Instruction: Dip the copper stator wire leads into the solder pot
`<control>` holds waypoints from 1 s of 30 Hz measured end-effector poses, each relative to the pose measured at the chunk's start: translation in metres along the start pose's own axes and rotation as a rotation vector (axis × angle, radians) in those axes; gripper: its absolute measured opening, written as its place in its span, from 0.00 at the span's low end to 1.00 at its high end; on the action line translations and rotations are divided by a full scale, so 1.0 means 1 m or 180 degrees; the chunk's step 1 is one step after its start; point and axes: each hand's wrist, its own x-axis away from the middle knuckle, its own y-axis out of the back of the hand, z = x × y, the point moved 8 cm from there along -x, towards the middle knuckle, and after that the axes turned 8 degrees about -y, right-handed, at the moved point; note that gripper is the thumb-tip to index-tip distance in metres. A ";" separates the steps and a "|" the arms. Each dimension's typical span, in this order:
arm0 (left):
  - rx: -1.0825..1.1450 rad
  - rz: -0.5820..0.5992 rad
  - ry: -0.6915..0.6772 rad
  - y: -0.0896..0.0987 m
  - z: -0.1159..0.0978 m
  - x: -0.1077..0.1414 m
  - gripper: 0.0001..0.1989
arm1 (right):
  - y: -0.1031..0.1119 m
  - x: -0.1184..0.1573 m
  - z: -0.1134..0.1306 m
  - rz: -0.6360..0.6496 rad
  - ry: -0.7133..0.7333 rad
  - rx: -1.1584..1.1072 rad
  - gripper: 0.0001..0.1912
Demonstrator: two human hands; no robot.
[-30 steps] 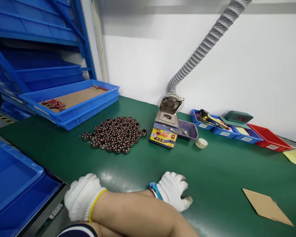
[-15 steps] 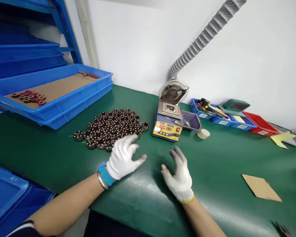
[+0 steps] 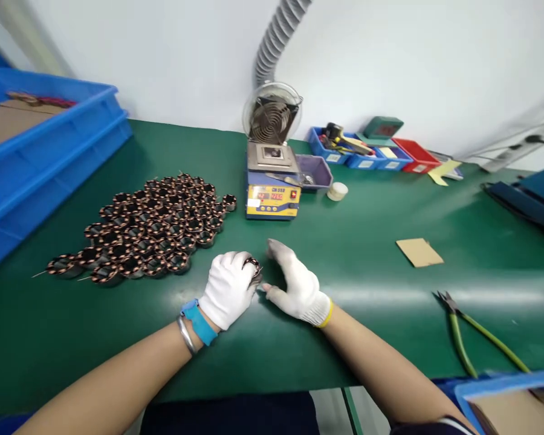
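My left hand (image 3: 229, 290), in a white glove, is closed around a small copper-wound motor stator (image 3: 252, 266), mostly hidden by the fingers. A short wire end sticks out on the stator's right side. Just to the right, my right hand (image 3: 297, 284), also gloved, has thumb and fingers apart and curved toward the stator. I see nothing held in it. Left of both hands, a cluster of many similar stators (image 3: 156, 226) stands on the green table (image 3: 353, 338); a few at its near left have wires poking out.
A yellow-and-blue solder pot unit (image 3: 272, 202) stands behind my hands, with a fan and grey duct (image 3: 278, 39) above it. Blue trays (image 3: 90, 130) are stacked at left. Green-handled cutters (image 3: 457, 329) and a cardboard piece (image 3: 419, 252) lie at right; small tool bins (image 3: 360, 160) line the wall.
My left hand, open beside the cluster before, is now closed on a stator. My right hand has come closer to it. The camera view has turned right and down, bringing the cutters fully into view.
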 end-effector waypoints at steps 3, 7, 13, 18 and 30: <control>-0.0006 0.0241 -0.0036 -0.010 -0.011 -0.007 0.05 | -0.004 -0.003 0.004 0.0157 0.0293 0.0022 0.25; 0.0070 0.0116 0.0130 -0.011 -0.007 -0.008 0.06 | -0.002 -0.006 0.000 0.0191 0.0435 0.0212 0.16; 0.0331 -0.0101 0.0483 -0.008 0.006 -0.008 0.22 | -0.005 -0.012 -0.012 0.0672 -0.0097 0.0935 0.10; 0.0443 0.0180 0.0659 -0.010 0.010 -0.010 0.35 | 0.008 -0.011 -0.032 0.1005 -0.0615 0.1159 0.05; 0.0410 0.0497 0.0598 -0.014 0.010 -0.012 0.32 | -0.007 -0.019 -0.022 0.0816 -0.0108 -0.0105 0.04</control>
